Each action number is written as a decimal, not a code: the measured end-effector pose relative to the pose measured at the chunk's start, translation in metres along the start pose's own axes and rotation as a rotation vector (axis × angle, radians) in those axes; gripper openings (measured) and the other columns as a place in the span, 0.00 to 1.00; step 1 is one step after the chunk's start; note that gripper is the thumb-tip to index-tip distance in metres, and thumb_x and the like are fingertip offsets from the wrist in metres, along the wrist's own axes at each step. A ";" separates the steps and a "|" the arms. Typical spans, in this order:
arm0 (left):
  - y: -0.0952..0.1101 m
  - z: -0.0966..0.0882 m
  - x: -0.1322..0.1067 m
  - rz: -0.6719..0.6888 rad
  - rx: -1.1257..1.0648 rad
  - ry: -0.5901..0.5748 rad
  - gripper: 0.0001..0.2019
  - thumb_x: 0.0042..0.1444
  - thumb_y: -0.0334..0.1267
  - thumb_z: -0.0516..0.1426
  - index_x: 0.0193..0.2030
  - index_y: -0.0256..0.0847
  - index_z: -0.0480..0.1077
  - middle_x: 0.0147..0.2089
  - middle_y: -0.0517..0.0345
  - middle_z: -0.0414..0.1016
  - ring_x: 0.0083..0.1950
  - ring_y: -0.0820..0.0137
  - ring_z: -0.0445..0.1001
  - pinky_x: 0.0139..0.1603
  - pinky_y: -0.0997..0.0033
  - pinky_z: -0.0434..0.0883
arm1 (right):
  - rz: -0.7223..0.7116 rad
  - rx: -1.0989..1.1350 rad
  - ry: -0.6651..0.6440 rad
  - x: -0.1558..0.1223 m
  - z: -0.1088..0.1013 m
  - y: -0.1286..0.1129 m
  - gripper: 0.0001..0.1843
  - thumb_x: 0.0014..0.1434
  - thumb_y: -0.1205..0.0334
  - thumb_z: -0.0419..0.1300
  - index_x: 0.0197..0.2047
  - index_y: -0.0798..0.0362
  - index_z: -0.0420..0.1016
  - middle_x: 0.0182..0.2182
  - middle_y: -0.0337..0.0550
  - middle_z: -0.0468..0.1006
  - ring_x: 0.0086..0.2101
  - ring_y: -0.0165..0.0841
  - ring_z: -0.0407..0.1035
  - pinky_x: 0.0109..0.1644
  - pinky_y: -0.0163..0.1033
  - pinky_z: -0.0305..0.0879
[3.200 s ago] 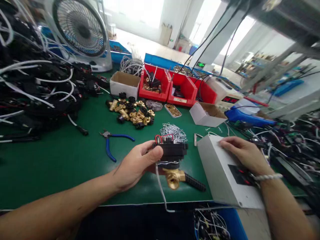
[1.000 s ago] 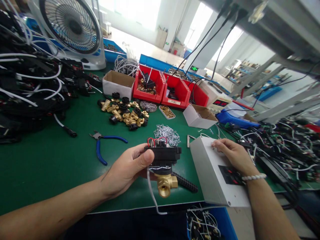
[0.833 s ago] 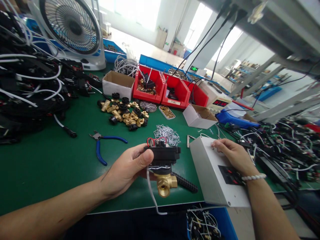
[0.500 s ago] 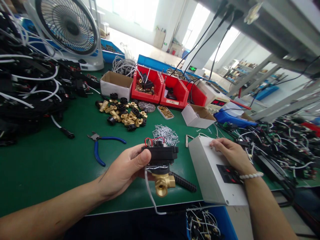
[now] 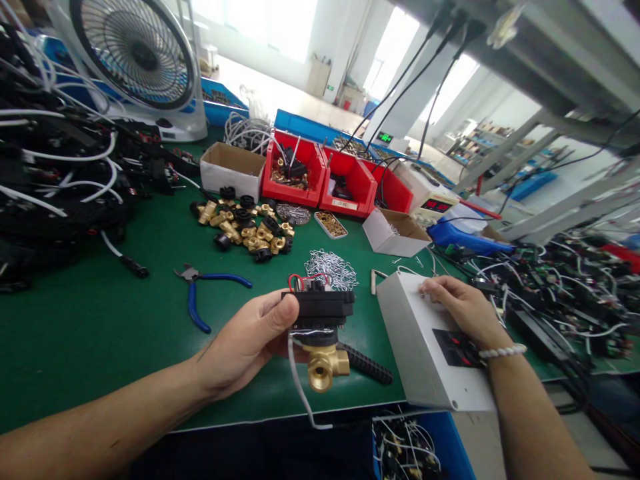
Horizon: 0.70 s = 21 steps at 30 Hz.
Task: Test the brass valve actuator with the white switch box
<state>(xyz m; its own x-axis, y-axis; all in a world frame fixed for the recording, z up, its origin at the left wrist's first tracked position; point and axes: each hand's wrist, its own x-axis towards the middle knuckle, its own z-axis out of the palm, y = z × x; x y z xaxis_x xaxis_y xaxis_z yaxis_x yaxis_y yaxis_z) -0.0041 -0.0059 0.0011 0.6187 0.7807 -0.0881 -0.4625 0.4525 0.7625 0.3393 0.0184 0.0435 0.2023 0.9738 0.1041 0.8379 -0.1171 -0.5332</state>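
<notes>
My left hand (image 5: 250,340) grips a valve assembly: a black actuator block (image 5: 320,308) with red wires on top and a brass valve body (image 5: 324,365) beneath, held just above the green table (image 5: 100,333). A white cable hangs from it toward the table's front edge. My right hand (image 5: 463,308) lies flat on top of a grey metal box (image 5: 420,347) with a black panel and red switches, its fingers on the far end of the box.
Blue-handled pliers (image 5: 207,293) lie left of the valve. A pile of brass fittings (image 5: 245,230), a heap of wire clips (image 5: 331,268), red bins (image 5: 320,177), cardboard boxes (image 5: 231,170), a fan (image 5: 135,60) and tangled cable heaps on both sides surround the area.
The view has drifted slightly. My left hand keeps hold of the valve assembly, shifting it a little left; my right hand stays resting on the grey box.
</notes>
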 end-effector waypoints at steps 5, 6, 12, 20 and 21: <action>0.000 -0.002 0.001 -0.003 -0.054 -0.020 0.29 0.51 0.60 0.61 0.48 0.36 0.72 0.45 0.45 0.77 0.44 0.61 0.77 0.45 0.64 0.74 | -0.004 0.057 0.007 0.002 0.002 0.006 0.33 0.46 0.25 0.56 0.23 0.51 0.75 0.27 0.45 0.78 0.29 0.38 0.69 0.37 0.43 0.67; 0.000 -0.002 0.001 0.013 -0.062 -0.014 0.28 0.50 0.59 0.62 0.49 0.37 0.72 0.46 0.46 0.77 0.44 0.61 0.77 0.45 0.65 0.74 | -0.002 0.072 0.007 0.003 0.003 0.007 0.35 0.45 0.24 0.54 0.22 0.51 0.74 0.27 0.46 0.78 0.29 0.38 0.69 0.38 0.43 0.67; 0.002 -0.002 0.002 0.059 -0.059 0.057 0.31 0.47 0.55 0.66 0.53 0.38 0.69 0.50 0.46 0.74 0.47 0.62 0.75 0.46 0.68 0.73 | 0.009 0.110 -0.002 0.003 0.003 0.009 0.36 0.43 0.23 0.55 0.23 0.51 0.74 0.28 0.47 0.78 0.31 0.39 0.69 0.41 0.45 0.67; 0.000 -0.003 0.000 0.053 -0.053 0.031 0.33 0.47 0.54 0.66 0.57 0.38 0.67 0.48 0.46 0.75 0.46 0.64 0.75 0.46 0.71 0.73 | 0.029 0.121 -0.072 0.000 0.001 0.003 0.29 0.39 0.32 0.66 0.29 0.52 0.75 0.29 0.43 0.77 0.32 0.38 0.69 0.40 0.42 0.65; 0.000 -0.003 0.000 0.055 -0.053 0.032 0.33 0.47 0.54 0.66 0.57 0.38 0.67 0.48 0.47 0.75 0.46 0.65 0.75 0.46 0.72 0.73 | 0.030 0.124 -0.081 0.000 0.001 0.004 0.29 0.39 0.33 0.67 0.30 0.52 0.76 0.30 0.43 0.78 0.32 0.38 0.69 0.39 0.41 0.65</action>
<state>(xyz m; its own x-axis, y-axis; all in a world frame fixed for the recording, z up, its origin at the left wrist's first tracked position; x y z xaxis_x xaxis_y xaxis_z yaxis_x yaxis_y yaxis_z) -0.0064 -0.0046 -0.0009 0.5712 0.8179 -0.0682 -0.5289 0.4304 0.7315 0.3417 0.0180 0.0403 0.1807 0.9833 0.0210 0.7618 -0.1264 -0.6353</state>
